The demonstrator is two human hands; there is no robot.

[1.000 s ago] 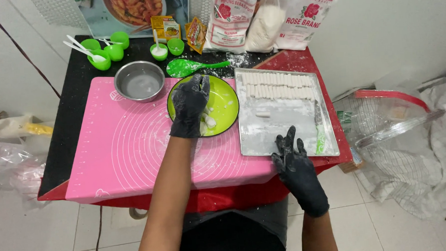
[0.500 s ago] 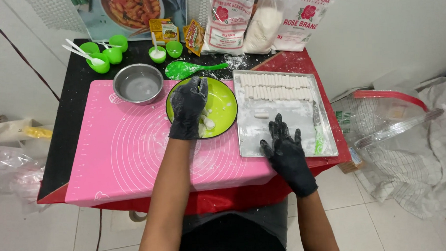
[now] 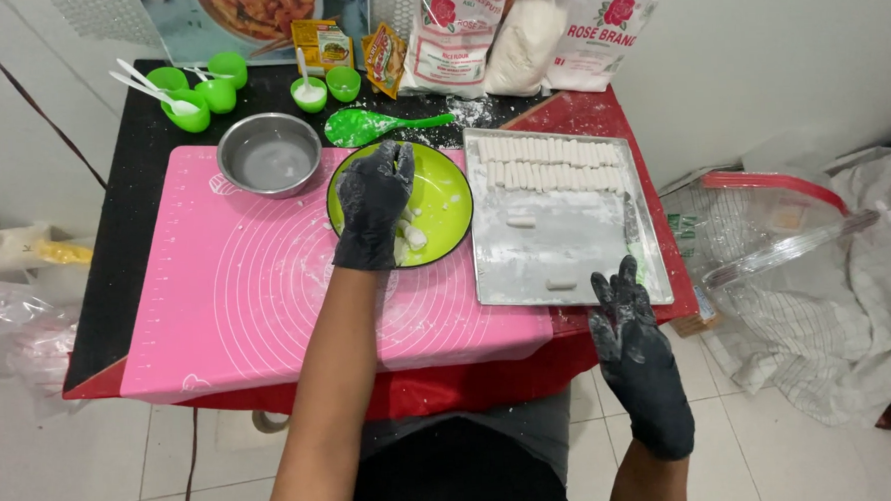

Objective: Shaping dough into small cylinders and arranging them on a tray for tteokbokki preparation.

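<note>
My left hand (image 3: 373, 206): gloved, palm down on green plate (image 3: 443, 195), fingers loosely spread over dough bits (image 3: 412, 236). My right hand (image 3: 634, 344): fingers wide, empty, just below tray (image 3: 566, 250); dough sticks (image 3: 552, 163) stand lengthwise away from me.

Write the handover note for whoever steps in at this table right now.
Left hand: gloved, palm down on the green plate, over small white dough pieces.
Right hand: gloved, empty, fingers spread at the near edge of the metal tray.
Done: two rows of dough sticks fill the tray's far end, two loose pieces nearer.
Left: the pieces on the plate; most of the tray is bare.
</note>
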